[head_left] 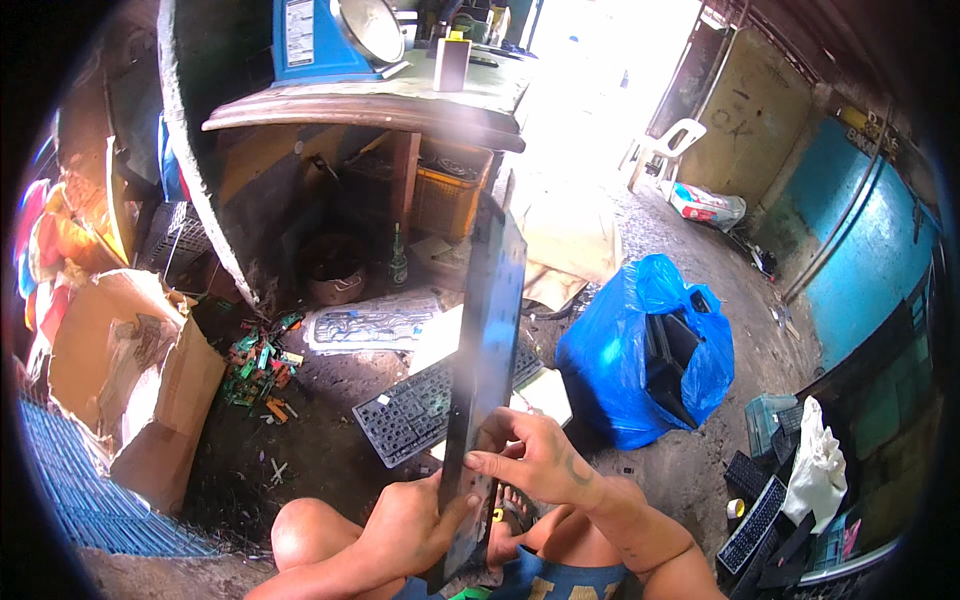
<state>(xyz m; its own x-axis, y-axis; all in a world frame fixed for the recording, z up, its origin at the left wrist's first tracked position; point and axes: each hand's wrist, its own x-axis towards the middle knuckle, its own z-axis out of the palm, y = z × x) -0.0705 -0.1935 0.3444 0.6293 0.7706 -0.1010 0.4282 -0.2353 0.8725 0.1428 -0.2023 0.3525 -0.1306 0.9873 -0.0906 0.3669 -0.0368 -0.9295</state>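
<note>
A long, flat dark panel [485, 330], which looks like a keyboard casing, stands nearly upright on edge in front of me. Its lower end is gripped by my left hand [405, 525], thumb against the face. My right hand [535, 460] is closed at the panel's right side, with thumb and forefinger pinched at its surface; whether they also hold something small cannot be seen. Behind the panel, a black keyboard frame [405, 415] lies on the ground, partly hidden. Beyond it rests a pale sheet with dark traces [370, 325], like a keyboard membrane.
A blue plastic bag [610, 370] of dark parts stands at right. Keyboards [752, 525] and a white sack [815, 470] lie farther right. On the left are a torn cardboard box [180, 400] and a small colourful heap [260, 360]. A table [360, 110] bears a blue scale [325, 45].
</note>
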